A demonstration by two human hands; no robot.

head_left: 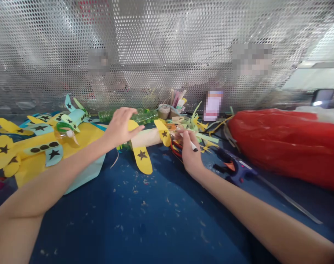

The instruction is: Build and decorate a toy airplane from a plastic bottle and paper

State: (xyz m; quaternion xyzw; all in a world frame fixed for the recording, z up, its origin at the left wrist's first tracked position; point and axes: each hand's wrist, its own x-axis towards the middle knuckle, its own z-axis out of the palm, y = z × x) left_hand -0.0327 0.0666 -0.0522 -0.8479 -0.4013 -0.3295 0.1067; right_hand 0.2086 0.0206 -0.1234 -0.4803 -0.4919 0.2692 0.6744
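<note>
Mid-frame, right hand [191, 154] pinches a slim white marker [193, 146], left hand [120, 126] is open, seemingly empty, and that cream-and-yellow paper plane [146, 138] has black stars [142, 155], no visible dots yet.

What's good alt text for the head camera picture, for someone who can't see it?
A person's right hand holds a marker beside a yellow-winged paper plane on a blue table, the open left hand at its wing. Other star-marked planes lie at left, a glue gun at right.
</note>
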